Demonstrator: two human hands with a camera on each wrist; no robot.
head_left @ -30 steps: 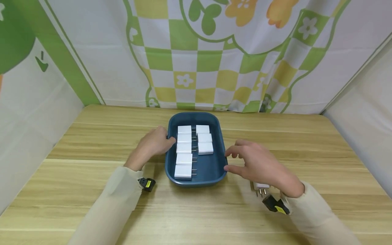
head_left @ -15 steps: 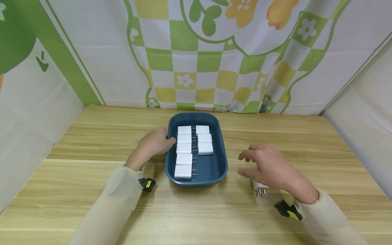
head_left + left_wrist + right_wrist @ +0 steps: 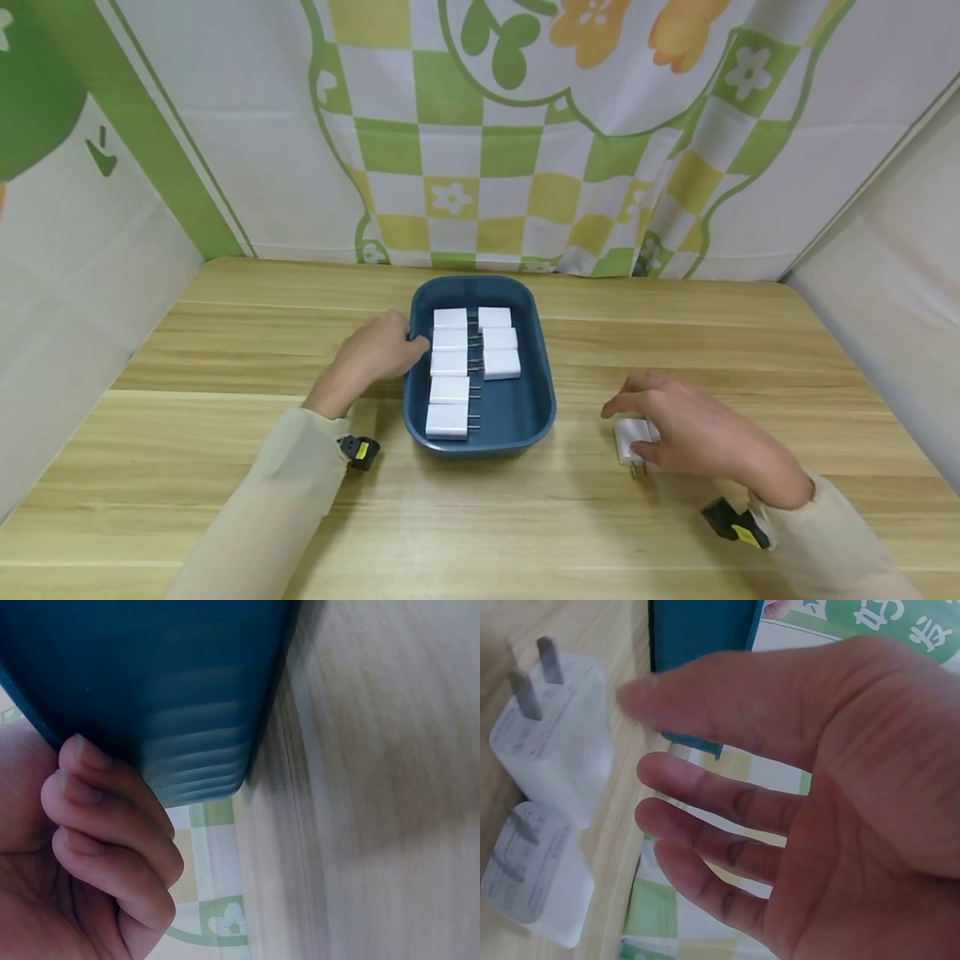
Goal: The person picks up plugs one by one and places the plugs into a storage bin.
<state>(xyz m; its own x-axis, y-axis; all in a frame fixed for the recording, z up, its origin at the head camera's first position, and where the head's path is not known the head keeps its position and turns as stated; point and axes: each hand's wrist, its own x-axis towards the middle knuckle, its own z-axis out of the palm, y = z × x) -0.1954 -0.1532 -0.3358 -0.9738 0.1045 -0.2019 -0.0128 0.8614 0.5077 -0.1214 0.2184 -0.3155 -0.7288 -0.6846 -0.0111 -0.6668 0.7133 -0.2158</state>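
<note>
A dark blue plastic bin (image 3: 517, 417) stands on the table with several white charger plugs (image 3: 447, 421) in two columns, prongs facing inward. My left hand (image 3: 378, 346) grips the bin's left rim, thumb over the inside and fingers curled against the outer wall, as the left wrist view shows. To the right of the bin, my right hand (image 3: 690, 429) hovers over two white charger plugs (image 3: 562, 742) that lie side by side on the table. Its thumb and fingers are spread apart and hold nothing. The hand partly hides these two plugs in the head view.
The wooden tabletop (image 3: 225, 417) runs back to a green and yellow checked curtain (image 3: 480, 150). White cloth (image 3: 892, 275) hangs along the sides. A small black camera (image 3: 735, 523) is strapped to each wrist.
My right hand has left the bin's right rim and moved right and toward me, over the loose charger plugs. The left hand stays on the bin, which has not moved.
</note>
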